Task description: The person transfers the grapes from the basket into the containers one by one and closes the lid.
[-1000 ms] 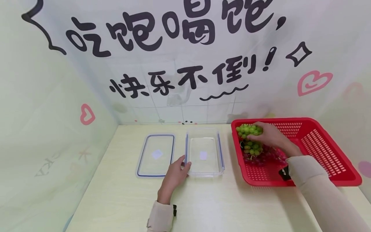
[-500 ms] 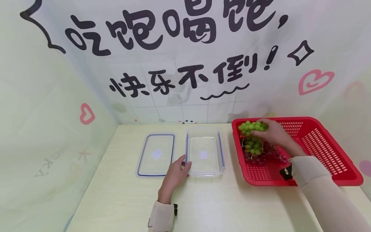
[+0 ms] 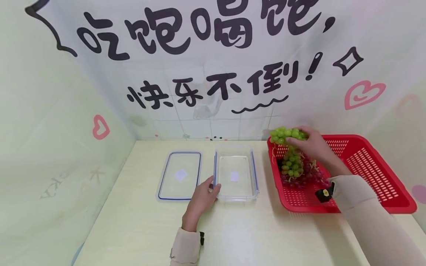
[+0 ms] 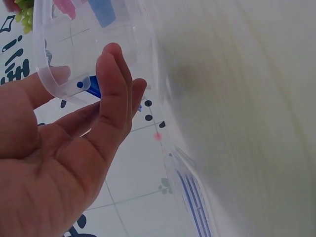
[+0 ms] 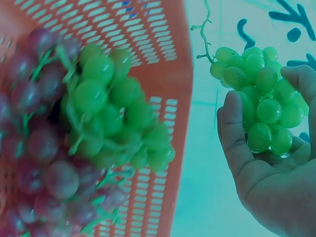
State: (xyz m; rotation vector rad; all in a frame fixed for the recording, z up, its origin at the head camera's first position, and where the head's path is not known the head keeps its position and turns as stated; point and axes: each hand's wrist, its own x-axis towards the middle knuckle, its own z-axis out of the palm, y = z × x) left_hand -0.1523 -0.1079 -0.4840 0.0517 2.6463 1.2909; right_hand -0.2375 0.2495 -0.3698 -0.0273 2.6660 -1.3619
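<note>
My right hand [image 3: 311,144] grips a bunch of green grapes [image 3: 283,135] above the basket's far left corner. In the right wrist view the fingers and thumb cup the green grapes [image 5: 266,94], and a bare stem sticks out from the bunch. Below, a second bunch of green grapes [image 5: 113,108] lies on dark red grapes [image 5: 49,173] in the red basket [image 3: 396,201]. At the table's middle, my left hand [image 3: 202,197] holds the left wall of a clear plastic food container [image 3: 234,197]. The left wrist view shows its thumb and fingers on either side of that container wall [image 4: 47,79].
Left of the container, a clear lid [image 3: 179,162] with a blue seal lies flat on the pale wooden table [image 3: 133,229]. A printed cloth backdrop [image 3: 199,66] stands behind the table. The basket's raised rim is between the grapes and the container.
My right hand has lifted the green grapes up from inside the basket to above its rim. The second green bunch shows more now. My left hand and the container stay in place.
</note>
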